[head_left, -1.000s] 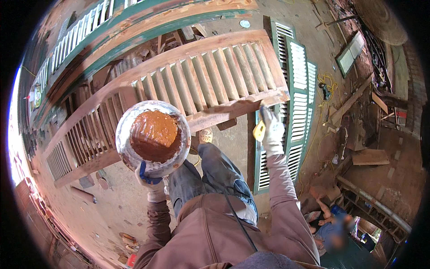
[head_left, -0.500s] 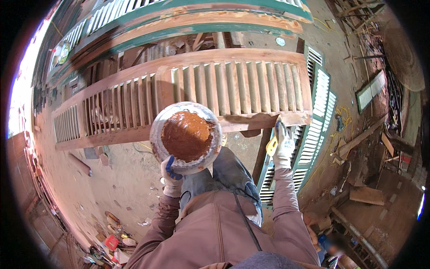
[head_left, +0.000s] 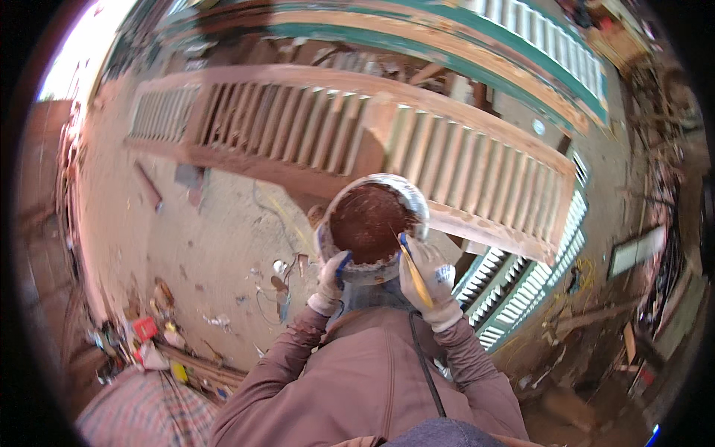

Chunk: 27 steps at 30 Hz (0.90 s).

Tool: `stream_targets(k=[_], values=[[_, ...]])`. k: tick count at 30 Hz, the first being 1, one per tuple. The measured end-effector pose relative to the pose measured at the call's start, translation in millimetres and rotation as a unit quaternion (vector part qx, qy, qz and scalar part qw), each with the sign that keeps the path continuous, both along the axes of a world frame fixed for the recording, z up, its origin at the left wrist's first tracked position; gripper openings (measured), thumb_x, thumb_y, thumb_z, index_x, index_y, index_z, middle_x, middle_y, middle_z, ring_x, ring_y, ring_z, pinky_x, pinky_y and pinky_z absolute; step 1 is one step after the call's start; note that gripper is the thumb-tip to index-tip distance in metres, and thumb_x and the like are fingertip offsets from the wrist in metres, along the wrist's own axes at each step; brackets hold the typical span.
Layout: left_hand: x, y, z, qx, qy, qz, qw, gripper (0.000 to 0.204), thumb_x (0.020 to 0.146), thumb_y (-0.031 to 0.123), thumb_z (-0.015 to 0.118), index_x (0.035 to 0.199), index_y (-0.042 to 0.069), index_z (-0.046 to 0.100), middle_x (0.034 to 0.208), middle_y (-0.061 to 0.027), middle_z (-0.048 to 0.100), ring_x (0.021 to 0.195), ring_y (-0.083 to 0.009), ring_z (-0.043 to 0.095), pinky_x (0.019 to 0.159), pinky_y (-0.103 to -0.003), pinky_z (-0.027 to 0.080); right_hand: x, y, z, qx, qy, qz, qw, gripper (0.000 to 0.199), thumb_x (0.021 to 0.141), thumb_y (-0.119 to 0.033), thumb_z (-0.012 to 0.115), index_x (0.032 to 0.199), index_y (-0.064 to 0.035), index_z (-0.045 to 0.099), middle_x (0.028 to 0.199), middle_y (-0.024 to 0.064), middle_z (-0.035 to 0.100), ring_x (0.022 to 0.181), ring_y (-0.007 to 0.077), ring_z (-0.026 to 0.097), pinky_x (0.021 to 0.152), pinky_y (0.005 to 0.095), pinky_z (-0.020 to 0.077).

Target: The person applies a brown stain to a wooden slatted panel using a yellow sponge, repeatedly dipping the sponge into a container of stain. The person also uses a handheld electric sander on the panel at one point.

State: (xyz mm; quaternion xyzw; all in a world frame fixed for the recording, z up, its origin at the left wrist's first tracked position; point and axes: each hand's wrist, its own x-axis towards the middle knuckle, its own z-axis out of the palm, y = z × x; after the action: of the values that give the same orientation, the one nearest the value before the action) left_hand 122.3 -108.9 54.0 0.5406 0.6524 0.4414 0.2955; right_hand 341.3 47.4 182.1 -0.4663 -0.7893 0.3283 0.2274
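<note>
Fingers (head_left: 337, 262) gripping bucket (head_left: 372, 223) rim, brush (head_left: 414, 270) inside

Knitted cloth gloves cover both hands. The paint pot (head_left: 372, 227) holds glossy red-brown paint. The louvred shutter (head_left: 350, 138) is bare, matt, rough wood. The floor (head_left: 216, 253) is dusty concrete.

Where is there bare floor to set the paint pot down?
Bare concrete floor lies to the person's left, between the long wooden shutter and the litter along the wall. To the right it is crowded: green shutters and scrap wood. Left hand holds the pot.
</note>
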Motion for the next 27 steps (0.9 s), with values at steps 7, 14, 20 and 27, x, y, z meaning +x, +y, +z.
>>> stream_targets(k=[7, 14, 20, 27], values=[[-21.7, -37.4, 1.0, -0.032, 0.037, 0.069, 0.996, 0.039, 0.091, 0.002, 0.062, 0.129, -0.001, 0.056, 0.123, -0.0165, 0.065, 0.114, -0.0303, 0.064, 0.098, -0.040, 0.051, -113.2, -14.3, -6.3, 0.054, -0.157, 0.135, 0.977, 0.040, 0.086, -0.023, 0.064, 0.119, -0.0010, 0.062, 0.096, 0.0101, 0.069, 0.083, 0.0256, 0.065, 0.068, 0.0355, 0.0540], [-89.7, -36.8, 61.9, -0.087, -0.318, 0.324, 0.887, 0.053, 0.097, 0.013, 0.054, 0.145, -0.002, 0.039, 0.141, -0.0166, 0.049, 0.129, -0.0263, 0.048, 0.111, -0.038, 0.036, -222.2, -52.3, -4.4, -0.010, -0.054, 0.239, 0.969, 0.033, 0.084, -0.015, 0.067, 0.114, -0.0007, 0.065, 0.099, 0.0124, 0.070, 0.084, 0.0280, 0.067, 0.072, 0.0373, 0.0548], [-204.3, -80.6, 19.0, 0.012, -0.021, 0.288, 0.957, 0.044, 0.101, 0.014, 0.050, 0.140, -0.007, 0.044, 0.148, -0.0196, 0.040, 0.138, -0.0295, 0.041, 0.117, -0.038, 0.028, -310.6, -55.0, -18.1, -0.387, 0.189, 0.085, 0.898, 0.028, 0.095, -0.014, 0.064, 0.122, -0.0037, 0.064, 0.109, 0.0056, 0.071, 0.100, 0.0150, 0.067, 0.087, 0.0289, 0.0526], [-319.3, -94.0, 8.9, 0.056, -0.264, 0.373, 0.888, 0.049, 0.104, 0.021, 0.048, 0.143, -0.008, 0.042, 0.146, -0.0207, 0.048, 0.135, -0.0313, 0.046, 0.115, -0.043, 0.034, -324.5, -25.0, -37.4, -0.167, -0.017, 0.076, 0.983, 0.034, 0.096, -0.002, 0.058, 0.130, -0.0045, 0.063, 0.111, 0.0116, 0.069, 0.092, 0.0227, 0.069, 0.083, 0.0350, 0.0542]])
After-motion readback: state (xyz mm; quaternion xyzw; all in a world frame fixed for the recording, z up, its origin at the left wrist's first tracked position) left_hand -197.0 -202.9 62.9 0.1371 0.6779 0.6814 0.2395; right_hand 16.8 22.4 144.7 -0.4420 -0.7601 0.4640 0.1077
